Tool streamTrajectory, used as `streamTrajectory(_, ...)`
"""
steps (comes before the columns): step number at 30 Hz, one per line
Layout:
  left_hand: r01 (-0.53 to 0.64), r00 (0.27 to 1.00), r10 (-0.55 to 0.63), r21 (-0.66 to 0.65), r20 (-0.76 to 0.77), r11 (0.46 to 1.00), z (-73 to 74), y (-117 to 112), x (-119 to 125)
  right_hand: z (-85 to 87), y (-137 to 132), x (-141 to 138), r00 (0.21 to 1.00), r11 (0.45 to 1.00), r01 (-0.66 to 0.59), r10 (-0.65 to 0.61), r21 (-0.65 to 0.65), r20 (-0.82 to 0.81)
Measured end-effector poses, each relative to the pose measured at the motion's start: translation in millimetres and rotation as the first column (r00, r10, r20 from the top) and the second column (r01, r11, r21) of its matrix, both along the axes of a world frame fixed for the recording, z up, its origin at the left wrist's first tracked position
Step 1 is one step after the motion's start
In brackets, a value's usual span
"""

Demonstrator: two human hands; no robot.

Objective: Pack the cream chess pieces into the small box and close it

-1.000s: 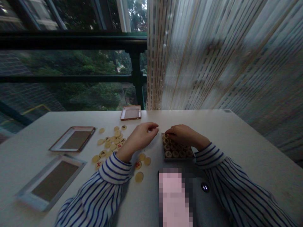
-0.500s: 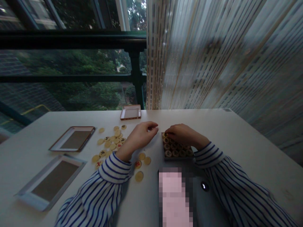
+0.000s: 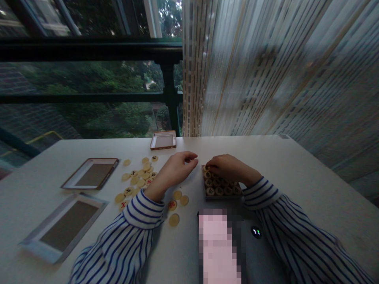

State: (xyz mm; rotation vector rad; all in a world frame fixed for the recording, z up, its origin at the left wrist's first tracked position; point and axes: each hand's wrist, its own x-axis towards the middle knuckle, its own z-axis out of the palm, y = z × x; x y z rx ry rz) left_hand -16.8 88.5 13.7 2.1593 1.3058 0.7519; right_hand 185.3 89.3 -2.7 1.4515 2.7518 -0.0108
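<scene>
Hardly anything had changed over the last second: left of the box (image 3: 223, 197), the left hand (image 3: 178, 167) stayed loosely curled and empty, thumb and fingers apart; the right hand (image 3: 229, 165) stayed over the box, fingertips bent onto a piece (image 3: 206, 168) at its far left corner, whether gripping or only touching I could not tell. No further piece had visibly gone in, so the work seemed briefly paused.

Across the bench (image 3: 296, 169), two shallow trays (image 3: 69, 221) lay well left of the box, then loose round pieces (image 3: 141, 183), some under the left forearm, and a small tray (image 3: 164, 141) beyond the box, to its left. Rows of pieces filled the box's near side. Behind it stood a dark railing (image 3: 89, 50), then a curtain (image 3: 251, 79).
</scene>
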Motion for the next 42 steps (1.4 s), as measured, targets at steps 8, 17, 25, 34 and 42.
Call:
streamTrajectory(8,0.002,1.0,-0.002,0.006,-0.005,1.0,-0.4,0.4,-0.4,0.1,-0.2,0.8,1.0,1.0,-0.005,0.005,-0.001,0.003)
streamTrajectory(17,0.0,1.0,0.0,0.015,-0.009,1.0,0.7,-0.5,-1.2,4.1,-1.7,0.6,1.0,1.0,0.006,-0.006,0.001,-0.008)
streamTrajectory(25,-0.004,1.0,0.003,0.02,0.01,1.0,5.5,-1.6,-2.8,18.6,-6.4,2.7,0.995,0.995,0.067,-0.062,0.071,-0.072)
streamTrajectory(34,-0.014,0.998,0.01,0.053,0.059,0.998,14.6,-1.6,-10.9,49.3,-28.1,2.8,0.981,0.969,0.116,-0.078,0.219,-0.177)
streamTrajectory(42,-0.015,0.985,0.006,0.048,0.17,0.999,31.7,-4.3,-23.1,71.4,-49.2,-8.6,0.963,0.952,0.14,-0.066,0.272,-0.263)
